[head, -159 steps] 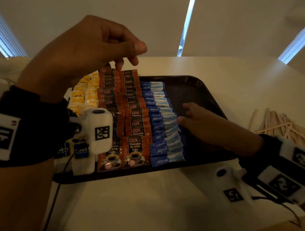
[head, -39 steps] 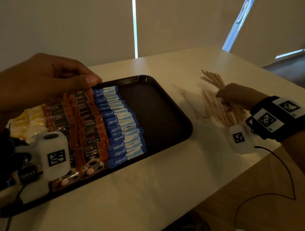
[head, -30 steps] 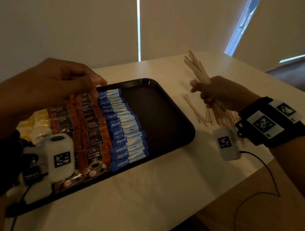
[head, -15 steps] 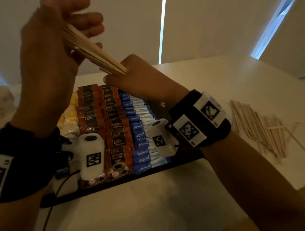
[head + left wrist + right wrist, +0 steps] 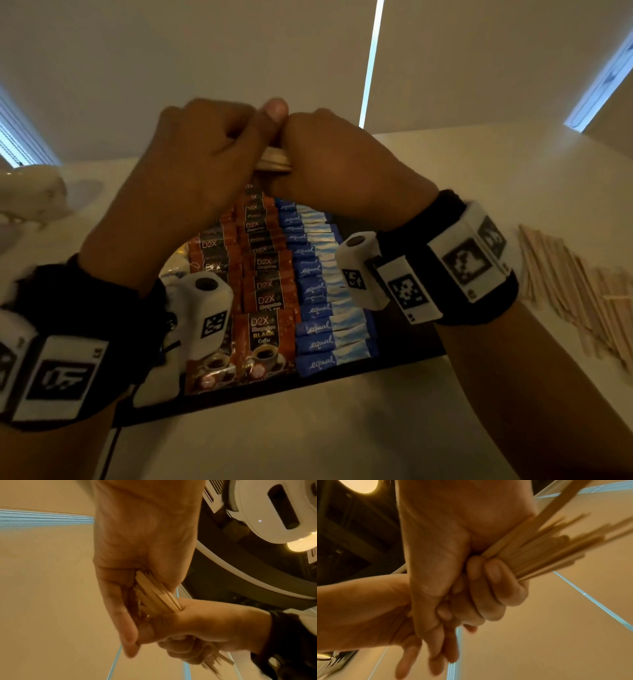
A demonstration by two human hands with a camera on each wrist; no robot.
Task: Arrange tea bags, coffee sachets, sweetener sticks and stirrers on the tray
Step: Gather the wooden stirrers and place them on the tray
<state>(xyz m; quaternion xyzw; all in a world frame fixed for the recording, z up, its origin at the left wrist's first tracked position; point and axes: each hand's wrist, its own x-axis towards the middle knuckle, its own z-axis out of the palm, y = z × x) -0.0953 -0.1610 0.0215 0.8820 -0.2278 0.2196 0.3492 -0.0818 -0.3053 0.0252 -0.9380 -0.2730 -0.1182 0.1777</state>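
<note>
I am gripping a bundle of wooden stirrers in both fists, my left hand and my right hand butted together above the far end of the black tray. In the right wrist view my right hand's fingers are curling tight round the sticks, which are fanning out unevenly beyond my fist; in the left wrist view the flat, pale sticks are passing from one fist into the other. The bundle's long axis is running side to side, across the rows below, while the bare dark strip of tray is lying under my right wrist, just beside the blue Equal sweetener sticks. I judge my right hand is the nearer one to lay them there. Glossy brown D2X coffee sachets are filling the middle rows in overlapping tiers. More loose stirrers are lying on the white desk, right of the tray.
</note>
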